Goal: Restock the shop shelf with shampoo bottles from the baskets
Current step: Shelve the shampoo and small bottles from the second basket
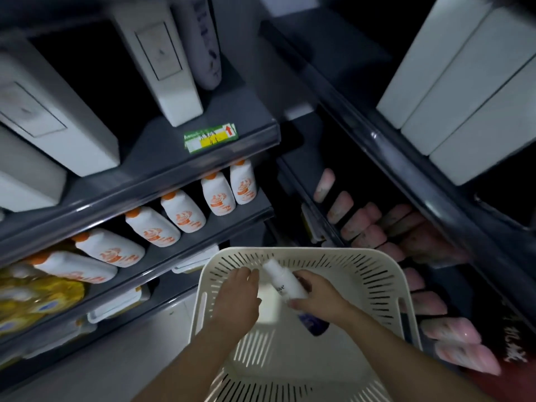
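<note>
A cream slotted basket [377,274] sits on the floor below the shelves. Over it my right hand [317,297] grips a white shampoo bottle [282,281] with dark lettering, tilted with its top toward the shelf. My left hand [237,297] hovers just left of that bottle, fingers loosely bent, holding nothing I can see. A dark purple bottle [314,324] lies in the basket under my right wrist. A pale object [268,306] on the basket floor is blurred.
On the left, grey shelves [162,166] carry white boxes above and a row of white bottles with orange caps [182,210] below. Yellow packs [37,297] sit at far left. Pink bottles [356,224] fill the right-hand shelves, with white boxes [464,91] above them.
</note>
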